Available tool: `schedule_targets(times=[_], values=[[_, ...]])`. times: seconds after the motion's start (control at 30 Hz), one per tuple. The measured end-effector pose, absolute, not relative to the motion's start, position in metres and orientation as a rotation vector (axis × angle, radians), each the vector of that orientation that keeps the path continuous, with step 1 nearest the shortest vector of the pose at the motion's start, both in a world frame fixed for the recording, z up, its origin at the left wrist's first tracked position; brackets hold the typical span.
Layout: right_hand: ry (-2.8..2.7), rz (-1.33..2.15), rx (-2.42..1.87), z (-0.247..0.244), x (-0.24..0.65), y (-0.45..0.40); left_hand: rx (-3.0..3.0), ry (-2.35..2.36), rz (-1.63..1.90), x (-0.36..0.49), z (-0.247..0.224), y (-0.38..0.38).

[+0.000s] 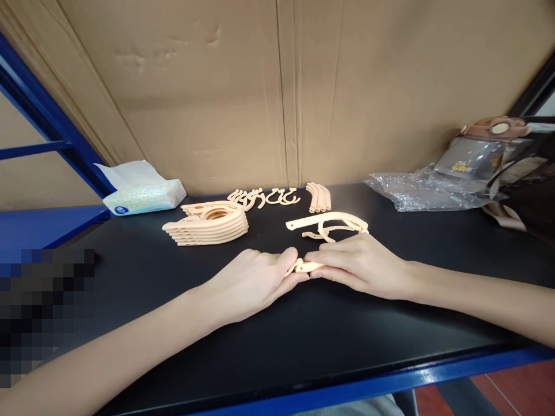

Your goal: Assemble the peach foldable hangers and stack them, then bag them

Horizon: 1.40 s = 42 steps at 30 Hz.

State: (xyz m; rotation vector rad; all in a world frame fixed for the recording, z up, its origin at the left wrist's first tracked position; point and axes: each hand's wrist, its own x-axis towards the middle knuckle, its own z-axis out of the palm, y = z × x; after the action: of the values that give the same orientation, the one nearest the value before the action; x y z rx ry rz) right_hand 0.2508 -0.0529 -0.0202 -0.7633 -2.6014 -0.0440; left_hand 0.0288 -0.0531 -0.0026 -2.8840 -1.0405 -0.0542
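Observation:
Cream plastic hanger pieces are pinched between my two hands, which almost meet above the black table. My left hand (260, 277) is closed on a small hanger part (295, 267), mostly hidden by the thumb and fingers. In my right hand (359, 260) is a hanger arm (309, 267), its holed end poking out toward the left thumb. The two pieces touch or overlap; whether they are joined I cannot tell. Just behind the right hand, a long curved hanger arm (333, 218) shows with a hook-shaped piece (323, 232) by it, partly covered by the hand.
A stack of folded hangers (208, 228) stands back left. Several loose hooks (275, 197) and a group of hanger arms (318, 197) lie along the cardboard wall (217, 104). Tissues (145, 193) sit at far left; clear plastic (425, 188) and a bottle (477, 153) at right.

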Motion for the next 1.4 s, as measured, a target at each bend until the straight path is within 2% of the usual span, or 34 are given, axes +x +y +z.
schedule_targets(times=[0.6, 1.0, 1.13, 1.27, 1.4], values=[[-2.604, 0.438, -0.810, -0.009, 0.245, -0.056, -2.442, -0.551, -0.156, 0.021, -0.011, -0.044], [-2.644, -0.034, -0.742, -0.017, 0.247, -0.055, -2.798, -0.737, -0.260, 0.023, 0.000, -0.054], [-2.493, -0.136, -0.612, -0.011, 0.253, -0.049, -2.789, -0.817, -0.227, 0.019, 0.002, -0.052], [-2.300, -0.274, -0.730, -0.005, 0.264, -0.035, -2.739, -0.910, -0.153, 0.016, 0.004, -0.048], [-2.287, -0.075, -0.969, -0.003, 0.273, -0.021, -2.749, -0.960, -0.189, 0.014, 0.004, -0.046]])
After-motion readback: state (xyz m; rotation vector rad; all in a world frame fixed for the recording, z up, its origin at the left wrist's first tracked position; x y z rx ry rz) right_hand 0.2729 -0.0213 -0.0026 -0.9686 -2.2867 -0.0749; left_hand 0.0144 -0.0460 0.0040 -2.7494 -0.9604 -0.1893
